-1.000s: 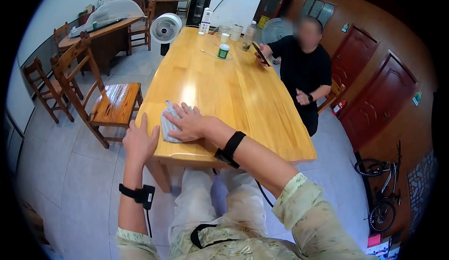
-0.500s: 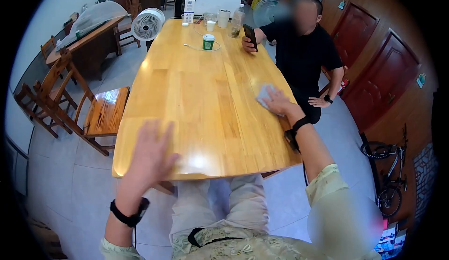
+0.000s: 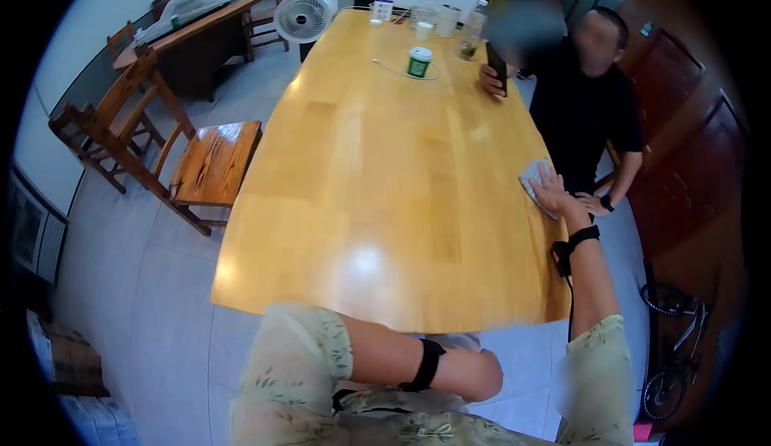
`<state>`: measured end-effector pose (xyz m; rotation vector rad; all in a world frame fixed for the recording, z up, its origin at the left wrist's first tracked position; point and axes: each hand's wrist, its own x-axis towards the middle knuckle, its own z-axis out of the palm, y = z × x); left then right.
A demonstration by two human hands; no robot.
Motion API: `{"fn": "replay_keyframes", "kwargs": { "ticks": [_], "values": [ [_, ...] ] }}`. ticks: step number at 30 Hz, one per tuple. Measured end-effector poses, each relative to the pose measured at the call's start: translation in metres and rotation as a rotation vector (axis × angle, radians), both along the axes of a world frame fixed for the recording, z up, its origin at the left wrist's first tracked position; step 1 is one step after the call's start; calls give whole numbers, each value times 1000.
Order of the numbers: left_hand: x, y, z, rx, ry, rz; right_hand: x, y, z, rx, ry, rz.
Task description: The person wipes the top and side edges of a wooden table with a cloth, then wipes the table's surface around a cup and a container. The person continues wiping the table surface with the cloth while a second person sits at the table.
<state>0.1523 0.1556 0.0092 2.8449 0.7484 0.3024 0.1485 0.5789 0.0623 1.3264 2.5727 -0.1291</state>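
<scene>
Wooden chair (image 3: pixel 210 165) left of the counter (image 3: pixel 385 205). The left hand (image 3: pixel 482 375) has drawn back off it against the body; its fingers cannot be told. The cloth (image 3: pixel 530 179) has slid to the counter's right edge under the right hand's (image 3: pixel 556 195) flat, spread fingers: wiping continues.

Most of cloth (image 3: pixel 530 179) hidden under right grip (image 3: pixel 554 195); only its far corner shows. The left grip (image 3: pixel 484 375) is tucked below desk (image 3: pixel 385 205) near edge, fingers out of sight, can't tell open/closed. The person (image 3: pixel 582 117) beyond right grip: face blurred. The cups & bottles (image 3: pixel 434 24), well away from both grips: too small to ID. The bike (image 3: pixel 671 350) below right grip: cut off by dark lens rim.
</scene>
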Motion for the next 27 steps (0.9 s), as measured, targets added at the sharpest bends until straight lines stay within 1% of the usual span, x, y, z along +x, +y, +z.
{"fn": "replay_keyframes", "kwargs": {
  "ticks": [3, 4, 5, 6, 7, 8, 10, 11, 13, 14, 15, 16, 17, 18, 19, 21, 25, 27],
  "values": [
    [-3, -10, -18, 33, -26, 35, -6, 32, -15, -3, 66, -13],
    [10, -7, -55, 25, -106, 82, -9, 42, -20, 18, 74, -8],
    [11, -7, -61, 30, -109, 90, -15, 35, -14, 23, 72, 0],
    [8, -6, -65, -53, -102, 32, -22, 22, -3, 14, 64, -46],
    [5, -4, -67, -135, -95, -26, -28, 17, 2, 5, 56, -92],
    [5, -5, -67, -130, -99, -15, -35, 10, 7, 27, 56, -118],
    [6, -3, -60, 50, 31, -108, -45, 12, 5, 44, 59, -105],
    [4, -5, -54, 50, 30, -98, -52, 12, 3, 59, 65, -103],
    [4, -7, -38, 203, 162, -47, -68, 10, 0, 81, 67, -71],
    [41, 4, -60, 27, 412, -23, -79, 8, -4, 102, 71, 22],
    [42, 9, -56, 28, 407, -13, -90, 5, -9, 123, 77, 115],
    [40, 11, -47, 48, 491, -88, -107, -1, -12, 126, 74, 127],
    [38, 11, -37, 67, 575, -166, -128, -8, -16, 141, 74, 217],
    [36, 15, -19, -35, 716, -209, -148, -17, -18, 158, 75, 305],
    [36, 15, -23, -33, 716, -202, -167, -32, -16, 162, 75, 310],
    [37, 14, -34, 55, 658, -146, -207, -67, -7, 125, 116, 386],
    [39, 13, -35, 19, 603, -79, -284, -119, -2, 97, 126, 477],
    [38, 13, -35, 7, 587, -59, -326, -144, -9, 125, 129, 605]
  ]
}}
